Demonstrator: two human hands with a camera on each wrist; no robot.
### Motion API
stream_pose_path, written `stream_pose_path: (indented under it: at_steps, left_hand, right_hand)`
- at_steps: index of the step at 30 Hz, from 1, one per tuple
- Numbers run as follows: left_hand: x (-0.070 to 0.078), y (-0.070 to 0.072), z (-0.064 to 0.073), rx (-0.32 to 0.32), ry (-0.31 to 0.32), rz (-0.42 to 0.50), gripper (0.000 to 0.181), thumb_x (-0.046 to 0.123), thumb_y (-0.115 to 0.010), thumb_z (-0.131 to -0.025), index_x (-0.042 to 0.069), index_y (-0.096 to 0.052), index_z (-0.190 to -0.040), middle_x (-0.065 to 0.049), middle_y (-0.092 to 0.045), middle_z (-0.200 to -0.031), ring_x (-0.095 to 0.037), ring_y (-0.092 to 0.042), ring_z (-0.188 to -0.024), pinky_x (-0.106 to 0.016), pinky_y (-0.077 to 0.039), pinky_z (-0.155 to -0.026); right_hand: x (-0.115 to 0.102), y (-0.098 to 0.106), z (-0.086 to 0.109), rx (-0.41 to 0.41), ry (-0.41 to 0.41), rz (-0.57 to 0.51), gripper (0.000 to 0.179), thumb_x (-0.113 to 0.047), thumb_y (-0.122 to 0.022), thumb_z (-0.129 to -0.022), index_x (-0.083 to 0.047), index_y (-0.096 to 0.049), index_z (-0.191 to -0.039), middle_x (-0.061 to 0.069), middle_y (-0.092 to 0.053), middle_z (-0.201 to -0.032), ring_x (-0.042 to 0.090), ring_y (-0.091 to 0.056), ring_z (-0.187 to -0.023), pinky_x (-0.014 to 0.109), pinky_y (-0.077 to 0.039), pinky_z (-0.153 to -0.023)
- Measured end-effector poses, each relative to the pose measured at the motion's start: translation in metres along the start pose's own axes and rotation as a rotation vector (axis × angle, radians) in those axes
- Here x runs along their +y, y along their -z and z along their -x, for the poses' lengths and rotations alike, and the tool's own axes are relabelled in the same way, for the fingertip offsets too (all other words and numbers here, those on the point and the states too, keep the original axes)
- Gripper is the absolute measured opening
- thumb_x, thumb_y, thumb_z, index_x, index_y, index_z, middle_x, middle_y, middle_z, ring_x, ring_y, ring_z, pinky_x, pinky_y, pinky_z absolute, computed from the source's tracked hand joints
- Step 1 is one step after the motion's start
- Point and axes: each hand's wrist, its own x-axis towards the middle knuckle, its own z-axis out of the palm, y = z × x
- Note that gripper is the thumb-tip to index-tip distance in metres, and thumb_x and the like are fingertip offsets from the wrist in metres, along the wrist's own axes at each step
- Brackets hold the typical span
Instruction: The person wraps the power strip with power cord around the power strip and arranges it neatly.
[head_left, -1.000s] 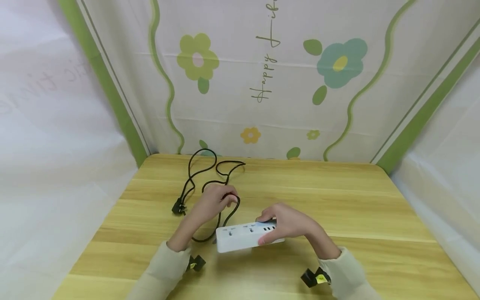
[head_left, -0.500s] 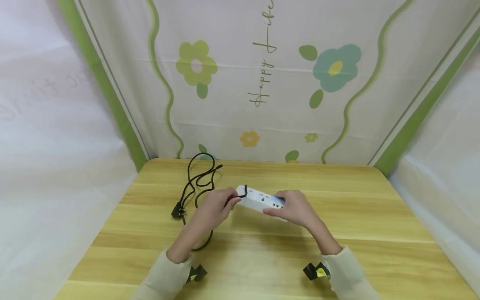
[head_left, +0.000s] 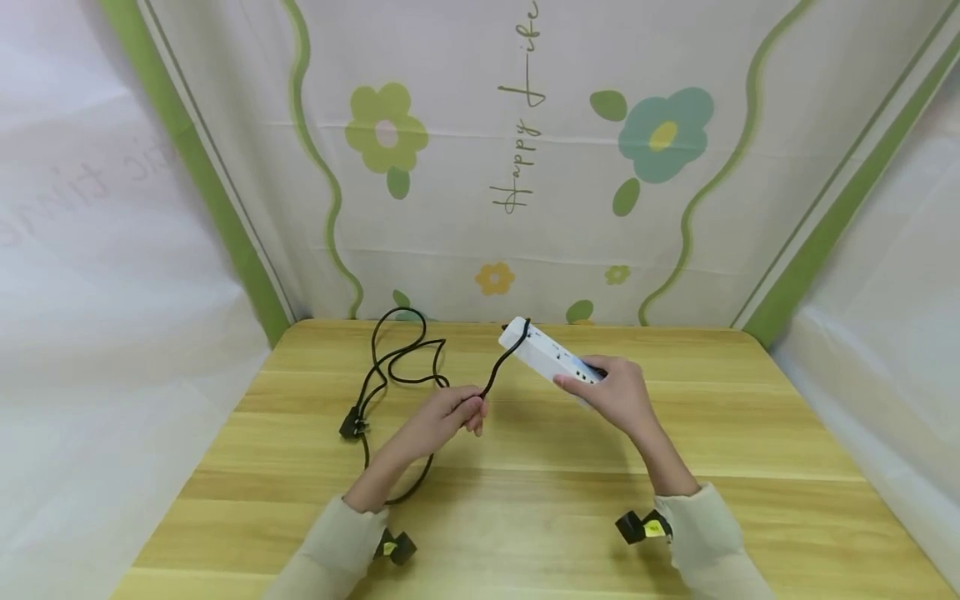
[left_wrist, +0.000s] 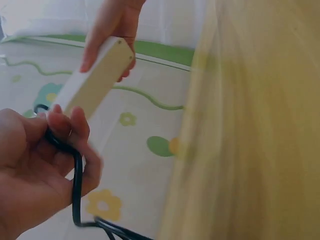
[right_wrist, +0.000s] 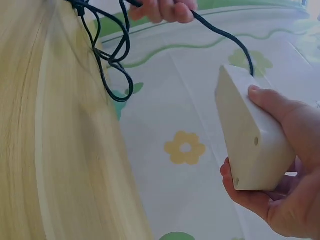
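My right hand (head_left: 618,392) grips a white power strip (head_left: 542,354) by its near right end and holds it tilted above the table, its far left end raised. Sockets and USB ports show on its upper face. The strip's black cord (head_left: 498,367) passes over that far end and runs down to my left hand (head_left: 450,415), which pinches it between thumb and fingers. In the right wrist view, the plain underside of the power strip (right_wrist: 245,132) faces the camera, with thumb and fingers on either side. The left wrist view shows the cord (left_wrist: 77,185) hanging from the curled fingers.
Loose loops of the cord lie on the left part of the wooden table (head_left: 675,433), with the black plug (head_left: 351,423) beside them. A white flowered curtain (head_left: 450,200) hangs behind the table's back edge. A small black device (head_left: 637,527) is fixed at each wrist.
The power strip has been lifted away toward the back and right and tilted, its left end now raised. My left hand keeps the cord, which now stretches between the hand and the strip.
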Motion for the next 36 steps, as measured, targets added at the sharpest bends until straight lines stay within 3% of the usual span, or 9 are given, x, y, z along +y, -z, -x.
stream_pose_path:
  at_steps: [4, 8, 12, 18, 21, 25, 31, 33, 36]
  left_hand:
    - [-0.014, -0.004, -0.003, -0.06, 0.016, 0.126, 0.032, 0.011, -0.033, -0.11, -0.002, -0.055, -0.091, -0.018, -0.054, -0.079, -0.036, -0.061, -0.078, -0.039, -0.055, -0.074]
    - [-0.023, -0.005, -0.005, -0.058, 0.035, 0.127, 0.033, 0.01, -0.032, -0.109, -0.004, -0.057, -0.094, -0.021, -0.058, -0.085, -0.034, -0.061, -0.079, -0.047, -0.055, -0.079]
    - [-0.026, -0.001, -0.003, -0.04, 0.061, 0.03, 0.031, 0.009, -0.032, -0.109, -0.002, -0.059, -0.097, -0.018, -0.061, -0.085, -0.028, -0.063, -0.08, -0.044, -0.054, -0.081]
    - [-0.019, 0.004, -0.001, -0.045, 0.071, -0.269, 0.024, 0.013, -0.037, -0.109, 0.009, -0.056, -0.095, -0.002, -0.055, -0.072, -0.009, -0.047, -0.062, -0.023, -0.043, -0.062]
    - [-0.02, 0.005, -0.002, -0.046, 0.055, -0.321, 0.024, 0.014, -0.039, -0.109, 0.01, -0.056, -0.093, 0.001, -0.051, -0.069, -0.003, -0.041, -0.06, -0.02, -0.04, -0.059]
    - [-0.031, 0.008, -0.004, -0.045, 0.022, -0.351, 0.022, 0.009, -0.039, -0.108, 0.006, -0.057, -0.095, 0.002, -0.049, -0.07, -0.002, -0.039, -0.061, -0.02, -0.038, -0.058]
    - [-0.038, 0.018, -0.002, -0.032, 0.042, -0.404, 0.017, 0.001, -0.049, -0.102, 0.001, -0.063, -0.093, -0.004, -0.059, -0.072, -0.004, -0.044, -0.062, -0.019, -0.043, -0.06]
    - [-0.038, 0.022, -0.001, -0.015, 0.011, -0.46, 0.015, -0.002, -0.053, -0.099, 0.005, -0.066, -0.093, -0.005, -0.065, -0.078, -0.004, -0.051, -0.066, -0.019, -0.047, -0.062]
    - [-0.036, 0.028, 0.001, 0.015, -0.085, -0.565, 0.017, -0.006, -0.059, -0.095, 0.009, -0.068, -0.096, -0.004, -0.071, -0.085, -0.009, -0.061, -0.071, -0.019, -0.052, -0.065]
  right_hand:
    - [0.001, 0.001, -0.002, -0.046, -0.085, -0.108, 0.062, -0.048, -0.082, -0.079, -0.003, -0.07, -0.121, 0.02, -0.071, -0.116, 0.025, -0.066, -0.086, 0.03, -0.054, -0.065]
    - [-0.002, 0.002, -0.002, -0.102, -0.117, -0.23, 0.062, -0.043, -0.081, -0.082, -0.001, -0.068, -0.126, 0.022, -0.069, -0.118, 0.021, -0.066, -0.084, 0.029, -0.056, -0.068]
    - [-0.004, 0.003, -0.002, -0.135, -0.096, -0.379, 0.05, -0.028, -0.077, -0.089, 0.006, -0.066, -0.124, 0.023, -0.071, -0.108, 0.018, -0.067, -0.079, 0.029, -0.056, -0.068]
    - [-0.006, 0.002, -0.001, -0.211, -0.075, -0.595, 0.042, -0.014, -0.069, -0.095, 0.017, -0.062, -0.121, 0.007, -0.074, -0.086, 0.017, -0.07, -0.073, 0.029, -0.058, -0.069]
    - [-0.008, 0.0, 0.002, -0.267, -0.03, -0.649, 0.03, -0.013, -0.067, -0.095, 0.008, -0.069, -0.116, 0.001, -0.075, -0.081, 0.016, -0.07, -0.073, 0.029, -0.058, -0.07]
    - [-0.01, -0.002, 0.005, -0.35, 0.089, -0.647, 0.019, -0.008, -0.069, -0.092, -0.006, -0.076, -0.11, -0.005, -0.076, -0.086, 0.011, -0.069, -0.073, 0.027, -0.056, -0.067]
    - [-0.011, -0.005, 0.007, -0.526, 0.268, -0.542, 0.036, -0.005, -0.076, -0.085, 0.009, -0.068, -0.118, -0.004, -0.073, -0.099, 0.009, -0.065, -0.076, 0.025, -0.055, -0.062]
    - [-0.012, -0.007, 0.008, -0.587, 0.336, -0.499, 0.036, -0.003, -0.077, -0.084, 0.005, -0.07, -0.118, 0.001, -0.071, -0.098, 0.011, -0.064, -0.076, 0.026, -0.054, -0.06]
    - [-0.013, -0.011, 0.009, -0.645, 0.397, -0.414, 0.035, -0.007, -0.08, -0.081, -0.006, -0.074, -0.116, 0.005, -0.069, -0.096, 0.012, -0.062, -0.078, 0.027, -0.053, -0.059]
